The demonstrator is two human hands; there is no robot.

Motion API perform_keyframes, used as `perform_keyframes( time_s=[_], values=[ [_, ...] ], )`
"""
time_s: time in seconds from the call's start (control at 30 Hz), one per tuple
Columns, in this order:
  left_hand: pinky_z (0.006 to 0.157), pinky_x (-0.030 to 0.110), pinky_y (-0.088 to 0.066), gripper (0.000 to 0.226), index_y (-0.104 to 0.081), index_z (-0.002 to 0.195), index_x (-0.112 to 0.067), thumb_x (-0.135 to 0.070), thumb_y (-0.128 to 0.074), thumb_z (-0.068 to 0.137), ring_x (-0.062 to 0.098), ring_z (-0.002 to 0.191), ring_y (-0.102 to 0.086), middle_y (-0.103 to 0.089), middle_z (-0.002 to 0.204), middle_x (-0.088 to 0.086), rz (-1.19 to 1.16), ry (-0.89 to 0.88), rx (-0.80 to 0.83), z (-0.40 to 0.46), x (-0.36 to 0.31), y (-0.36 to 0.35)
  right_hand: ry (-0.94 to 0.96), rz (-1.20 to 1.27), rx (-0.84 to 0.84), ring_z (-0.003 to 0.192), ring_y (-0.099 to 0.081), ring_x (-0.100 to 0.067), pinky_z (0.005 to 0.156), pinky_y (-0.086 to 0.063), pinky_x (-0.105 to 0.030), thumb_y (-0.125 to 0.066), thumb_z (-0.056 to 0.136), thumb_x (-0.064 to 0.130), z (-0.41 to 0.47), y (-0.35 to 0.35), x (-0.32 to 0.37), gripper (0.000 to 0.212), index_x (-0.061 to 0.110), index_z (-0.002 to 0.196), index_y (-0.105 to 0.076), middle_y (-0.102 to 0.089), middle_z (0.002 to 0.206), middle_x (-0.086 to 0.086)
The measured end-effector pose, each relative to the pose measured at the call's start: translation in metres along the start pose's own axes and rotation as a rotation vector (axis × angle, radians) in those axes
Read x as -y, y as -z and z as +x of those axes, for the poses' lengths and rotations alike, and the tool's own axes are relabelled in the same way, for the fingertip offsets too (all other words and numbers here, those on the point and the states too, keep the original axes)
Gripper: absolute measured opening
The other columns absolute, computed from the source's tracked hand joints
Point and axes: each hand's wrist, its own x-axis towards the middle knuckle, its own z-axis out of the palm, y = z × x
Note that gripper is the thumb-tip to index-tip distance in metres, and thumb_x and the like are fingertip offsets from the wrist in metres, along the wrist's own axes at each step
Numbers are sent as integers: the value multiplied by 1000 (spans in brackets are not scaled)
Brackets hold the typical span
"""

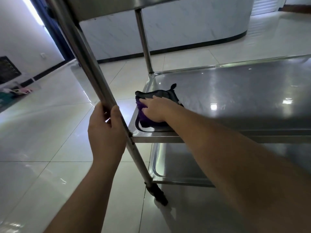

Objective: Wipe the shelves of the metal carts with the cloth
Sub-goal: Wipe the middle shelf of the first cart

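A stainless metal cart fills the right side, and its middle shelf (235, 91) is shiny with a raised rim. A dark grey and purple cloth (158, 95) lies in that shelf's near left corner. My right hand (157, 109) presses flat on the cloth, fingers spread over it. My left hand (106, 130) is wrapped around the cart's front left upright post (87, 64), just above the middle shelf's corner. A lower shelf (176, 165) shows beneath, partly hidden by my right forearm. The top shelf (104, 7) is overhead at the frame's top.
The cart stands on glossy pale floor tiles (50, 123), with a black caster (159, 195) under the front post. A curved white marble-look counter (185, 29) with a dark base stands behind. Some small items lie by the wall at far left (16, 92).
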Motion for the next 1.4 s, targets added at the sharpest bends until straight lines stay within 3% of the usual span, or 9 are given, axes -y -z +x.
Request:
perform_keyframes(
  time_s=[0.27,0.43,0.57,0.67,0.73,0.87,0.97,1.13,1.4],
  values=[
    [68,-7,-34,16,-61,111,-31,-37,-48,104,-17,92,-56,-65,100,-16,48,7,5,1,5,0,-229,7,-58,158,-7,-25,124,-8,-50,-26,104,37,-62,25,-128,61,37,163,-13,-8,171,7],
    [69,-7,-33,14,-57,106,-33,-38,-45,102,-22,87,-53,-61,92,-25,60,-6,-35,-1,0,-4,-534,0,-144,156,-14,-38,125,-14,-55,-29,106,39,-133,52,-251,58,40,162,-12,-10,171,-9],
    [69,-2,-34,14,-56,106,-38,-43,-45,99,-23,88,-54,-61,91,-34,56,8,-69,-4,-3,-8,-679,-4,-189,157,-12,-34,124,-13,-51,-32,108,35,-184,64,-311,58,33,163,-16,-12,171,-4],
    [83,8,-40,24,-51,120,-40,-40,-57,97,-13,100,-54,-55,120,-22,-26,-17,-185,-16,-4,-8,-667,-24,-178,157,-10,-31,125,-13,-51,-31,107,34,-186,64,-318,59,30,163,-17,-13,171,0],
    [88,15,-40,32,-44,118,-46,-34,-62,95,-3,98,-49,-45,122,-12,12,-121,-226,-33,-6,-12,-661,-29,-185,157,-10,-31,125,-13,-51,-31,106,36,-183,63,-318,59,30,163,-17,-14,171,1],
    [81,9,-38,26,-50,118,-28,-28,-66,97,8,92,-50,-40,109,-15,113,-286,85,-69,-19,-39,-633,-24,-189,157,-10,-32,124,-14,-53,-29,104,43,-181,62,-321,61,32,163,-16,-14,171,2],
    [86,20,-43,29,-56,122,-25,-29,-66,96,6,102,-52,-44,114,-18,195,-395,297,-85,-41,-72,-616,-27,-186,157,-11,-33,124,-15,-55,-27,101,46,-182,62,-321,64,32,162,-16,-13,171,2],
    [100,34,-45,35,-58,133,-26,-34,-62,100,14,119,-54,-56,137,-5,245,-452,548,-94,-86,-131,-599,-65,-192,157,-8,-34,123,-12,-57,-23,96,56,-185,60,-316,70,33,162,-14,-9,172,3],
    [122,45,-27,52,-36,159,-26,-45,-32,110,21,152,-33,-33,167,-1,493,-439,895,-94,-133,-238,-567,-95,-169,157,-6,-32,123,-9,-57,-18,95,67,-190,60,-315,75,36,163,-12,-6,172,6]
  ],
)
